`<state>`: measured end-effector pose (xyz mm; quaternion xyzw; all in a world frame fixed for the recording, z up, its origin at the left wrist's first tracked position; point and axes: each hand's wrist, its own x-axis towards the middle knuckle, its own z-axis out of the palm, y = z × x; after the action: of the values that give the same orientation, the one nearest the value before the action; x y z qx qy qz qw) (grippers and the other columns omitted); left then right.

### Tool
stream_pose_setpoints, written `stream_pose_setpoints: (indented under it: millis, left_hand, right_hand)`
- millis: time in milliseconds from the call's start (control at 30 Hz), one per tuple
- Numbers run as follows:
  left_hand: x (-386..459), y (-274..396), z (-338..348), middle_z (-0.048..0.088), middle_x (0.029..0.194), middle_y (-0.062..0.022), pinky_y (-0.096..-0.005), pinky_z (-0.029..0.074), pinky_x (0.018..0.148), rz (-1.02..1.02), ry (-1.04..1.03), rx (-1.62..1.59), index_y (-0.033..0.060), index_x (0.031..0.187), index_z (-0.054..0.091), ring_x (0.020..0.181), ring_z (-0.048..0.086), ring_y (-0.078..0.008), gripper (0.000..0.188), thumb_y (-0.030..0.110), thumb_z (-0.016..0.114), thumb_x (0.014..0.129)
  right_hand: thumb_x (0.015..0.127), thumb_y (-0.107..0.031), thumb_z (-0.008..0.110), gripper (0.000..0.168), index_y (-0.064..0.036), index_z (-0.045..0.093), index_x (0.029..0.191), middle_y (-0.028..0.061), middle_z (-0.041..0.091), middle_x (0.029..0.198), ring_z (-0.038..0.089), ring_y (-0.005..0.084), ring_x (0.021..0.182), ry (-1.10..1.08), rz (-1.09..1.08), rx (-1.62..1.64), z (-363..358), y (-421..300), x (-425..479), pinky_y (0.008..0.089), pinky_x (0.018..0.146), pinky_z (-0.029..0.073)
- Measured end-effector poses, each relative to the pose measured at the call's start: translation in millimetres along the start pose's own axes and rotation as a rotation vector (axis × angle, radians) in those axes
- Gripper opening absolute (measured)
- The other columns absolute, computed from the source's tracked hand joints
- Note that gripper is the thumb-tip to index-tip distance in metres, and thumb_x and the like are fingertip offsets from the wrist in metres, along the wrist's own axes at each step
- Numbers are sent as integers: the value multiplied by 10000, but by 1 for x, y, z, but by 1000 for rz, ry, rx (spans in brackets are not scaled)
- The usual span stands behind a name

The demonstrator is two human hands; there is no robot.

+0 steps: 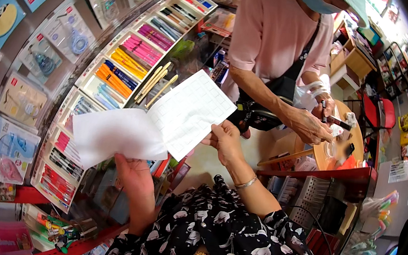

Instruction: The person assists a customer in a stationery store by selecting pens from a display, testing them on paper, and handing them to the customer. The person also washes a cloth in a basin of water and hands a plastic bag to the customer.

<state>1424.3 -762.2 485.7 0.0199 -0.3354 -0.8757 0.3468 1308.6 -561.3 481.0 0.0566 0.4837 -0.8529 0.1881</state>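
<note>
An open paper notebook (192,116) with faint printed boxes on its right-hand page is held up before me. My left hand (135,174) grips the lower edge of the curling left-hand page (122,132), its fingers partly hidden behind the paper. At the lower right corner of the other page, my right hand (227,140) pinches the sheet between thumb and fingers. A silver bangle (246,182) circles that wrist. Just beyond the notebook, several wooden-handled brushes (152,82) lie beside the pen trays.
A long rack of pen trays (148,52) runs along my left, below hanging blister packs (71,34). Facing me stands a masked person (274,32) holding a black marker (338,122). Beside them is a round wooden table (329,155); a red chair (378,111) stands behind.
</note>
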Motion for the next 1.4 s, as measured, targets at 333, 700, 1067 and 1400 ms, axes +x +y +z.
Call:
stream_pose_setpoints:
  millis: [333, 700, 1067, 1400]
  left_hand:
    - [1, 0, 8, 481, 1317, -167, -460, 330, 1069, -279, 107, 161, -6, 1324, 410, 1255, 442, -296, 402, 190, 463, 977]
    - [124, -42, -37, 571, 1174, -226, -403, 400, 965, 281, -727, 1788, 6, 1160, 574, 1097, 531, -374, 324, 142, 565, 866]
    - [183, -111, -10, 555, 1193, -234, -415, 397, 963, 552, -762, 1894, 21, 1195, 557, 1097, 525, -390, 368, 178, 575, 863]
    - [154, -81, -30, 559, 1190, -227, -421, 398, 958, 440, -364, 1825, 24, 1195, 557, 1103, 523, -386, 369, 202, 568, 872]
  right_hand:
    - [902, -31, 430, 140, 14, 543, 971, 67, 597, 784, 581, 127, 586, 77, -90, -167, -8, -6, 55, 241, 514, 535]
    - [897, -40, 447, 151, -20, 567, 986, 14, 556, 762, 527, 113, 598, 147, -121, -127, -5, -12, 105, 255, 534, 465]
    - [934, -49, 406, 186, -17, 545, 1053, 38, 595, 811, 560, 110, 601, 157, -144, -91, -27, -9, 132, 233, 522, 481]
    - [908, -66, 451, 139, -55, 564, 989, 2, 570, 812, 532, 103, 661, 171, -123, -172, -13, -15, 165, 245, 575, 465]
